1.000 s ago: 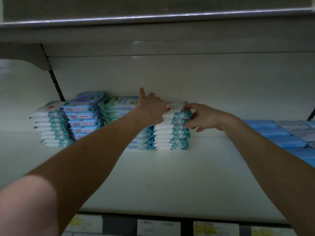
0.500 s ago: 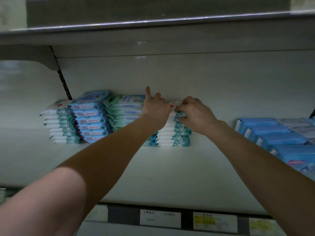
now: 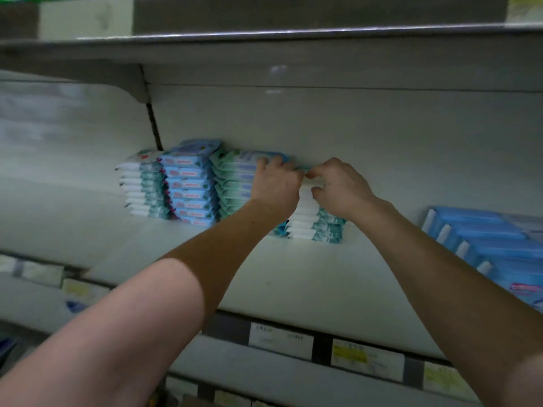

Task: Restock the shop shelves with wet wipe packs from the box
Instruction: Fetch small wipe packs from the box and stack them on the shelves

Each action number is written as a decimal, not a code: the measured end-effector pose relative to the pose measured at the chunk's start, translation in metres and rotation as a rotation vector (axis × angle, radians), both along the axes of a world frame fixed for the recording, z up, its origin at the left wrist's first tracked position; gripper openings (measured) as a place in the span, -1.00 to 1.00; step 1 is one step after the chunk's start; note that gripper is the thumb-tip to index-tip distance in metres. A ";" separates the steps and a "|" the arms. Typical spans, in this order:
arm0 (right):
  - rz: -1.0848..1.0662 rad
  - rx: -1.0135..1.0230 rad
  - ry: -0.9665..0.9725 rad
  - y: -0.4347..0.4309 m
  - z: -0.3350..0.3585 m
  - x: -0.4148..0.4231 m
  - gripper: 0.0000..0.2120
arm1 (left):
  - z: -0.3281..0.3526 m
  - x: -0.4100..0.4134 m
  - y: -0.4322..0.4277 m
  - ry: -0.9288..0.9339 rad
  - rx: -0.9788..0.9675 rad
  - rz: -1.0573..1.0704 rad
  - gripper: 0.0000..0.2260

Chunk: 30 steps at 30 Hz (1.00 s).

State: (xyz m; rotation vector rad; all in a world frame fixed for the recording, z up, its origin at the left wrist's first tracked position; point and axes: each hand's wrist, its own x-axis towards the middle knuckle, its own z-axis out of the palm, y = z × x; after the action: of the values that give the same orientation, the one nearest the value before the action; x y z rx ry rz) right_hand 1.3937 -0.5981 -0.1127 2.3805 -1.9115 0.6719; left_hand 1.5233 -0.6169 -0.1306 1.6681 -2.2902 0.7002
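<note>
White shop shelf (image 3: 293,274), stacked wipe packs (image 3: 188,189)

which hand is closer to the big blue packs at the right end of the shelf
Right. The right hand pinches the top of the white-and-teal stack, left of the blue packs; the left hand sits further left, beside the green stack.

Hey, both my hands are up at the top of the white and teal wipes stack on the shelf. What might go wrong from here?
1. The white and teal stack has only bare shelf on its right, so a sideways push from the left hand could probably slide its soft top packs off that way.
2. The left hand lies against the green stack; drawing it back may drag those top packs out of line.
</note>
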 end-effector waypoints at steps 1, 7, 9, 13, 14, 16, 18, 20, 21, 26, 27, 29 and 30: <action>0.019 0.004 -0.053 0.006 -0.002 0.007 -0.63 | -0.001 0.005 0.007 0.053 0.016 0.029 -0.66; 0.151 0.138 -0.411 0.046 -0.027 0.063 -0.69 | -0.020 0.055 0.063 0.555 0.140 0.274 -0.64; 0.199 0.195 -0.524 0.062 -0.039 0.084 -0.71 | -0.029 0.076 0.084 0.749 0.154 0.328 -0.62; 0.291 0.318 -0.669 0.109 -0.068 0.134 -0.74 | -0.057 0.121 0.134 1.136 0.178 0.465 -0.55; 0.308 0.349 -0.694 0.121 -0.077 0.147 -0.75 | -0.065 0.131 0.147 1.230 0.163 0.515 -0.55; 0.328 0.422 -0.717 0.147 -0.094 0.173 -0.77 | -0.084 0.148 0.177 1.382 0.095 0.582 -0.56; 0.373 0.487 -0.702 0.176 -0.110 0.197 -0.77 | -0.100 0.167 0.212 1.446 0.058 0.662 -0.58; 0.438 0.556 -0.661 0.207 -0.122 0.219 -0.75 | -0.113 0.189 0.249 1.463 0.032 0.765 -0.59; 0.465 0.582 -0.631 0.222 -0.127 0.230 -0.75 | -0.119 0.201 0.268 1.469 0.005 0.810 -0.59; 0.597 0.685 -0.530 0.304 -0.140 0.287 -0.74 | -0.143 0.257 0.371 1.511 -0.051 0.980 -0.61; 0.618 0.697 -0.516 0.323 -0.142 0.299 -0.74 | -0.147 0.268 0.393 1.521 -0.070 1.000 -0.61; 0.664 0.721 -0.485 0.361 -0.148 0.320 -0.75 | -0.153 0.287 0.438 1.526 -0.114 1.064 -0.60; 0.693 0.735 -0.465 0.382 -0.151 0.331 -0.75 | -0.157 0.296 0.461 1.530 -0.134 1.106 -0.60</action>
State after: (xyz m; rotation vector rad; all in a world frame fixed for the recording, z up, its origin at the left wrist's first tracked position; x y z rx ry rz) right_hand 1.7248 -0.2166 -0.2635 3.7267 -1.6023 0.6486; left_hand 1.8196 -0.1559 -0.2872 2.0633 -0.2421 -0.3279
